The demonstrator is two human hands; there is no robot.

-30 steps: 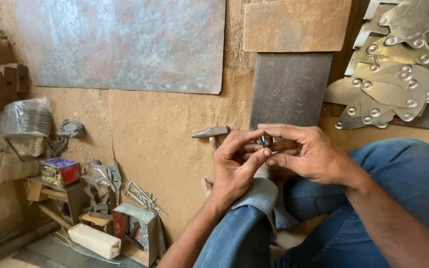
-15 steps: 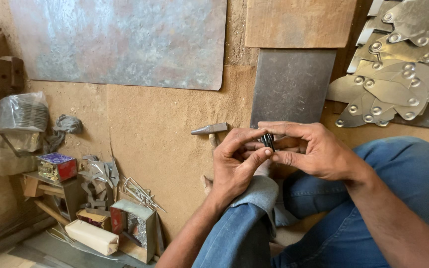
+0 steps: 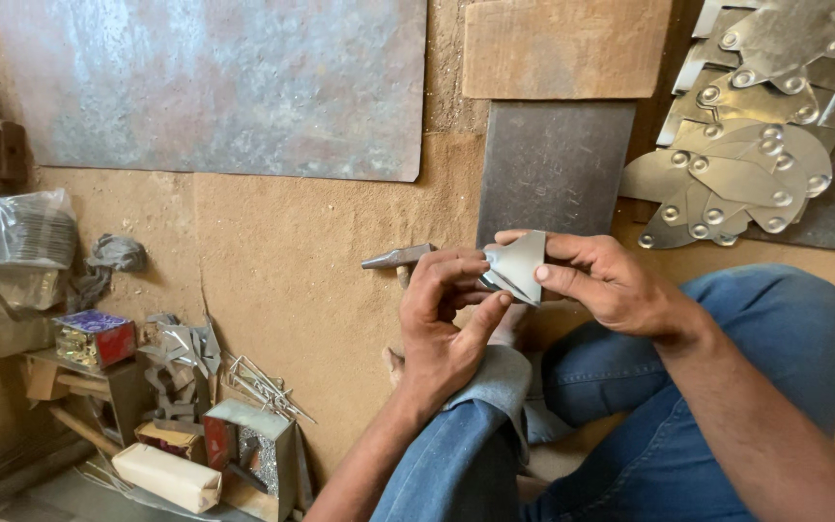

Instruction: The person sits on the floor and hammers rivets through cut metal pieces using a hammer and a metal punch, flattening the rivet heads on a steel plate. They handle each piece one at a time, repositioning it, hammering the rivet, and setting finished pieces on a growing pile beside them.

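Both my hands meet above my bent knees, in blue jeans. My right hand pinches a small grey sheet-metal piece between thumb and fingers, its flat face turned toward me. My left hand grips the same piece from the left, fingers curled on its lower left edge. Just behind my left hand, a hammer lies on the dirt floor, its head pointing left.
A dark steel block and a rusty plate lie ahead. A heap of cut metal pieces with round bosses is at the right. A large metal sheet lies at top left. Boxes, nails and scrap clutter the lower left.
The metal piece has turned in my hands: earlier it showed edge-on as a small dark bit, now its flat grey face is up. My hands have shifted only slightly.
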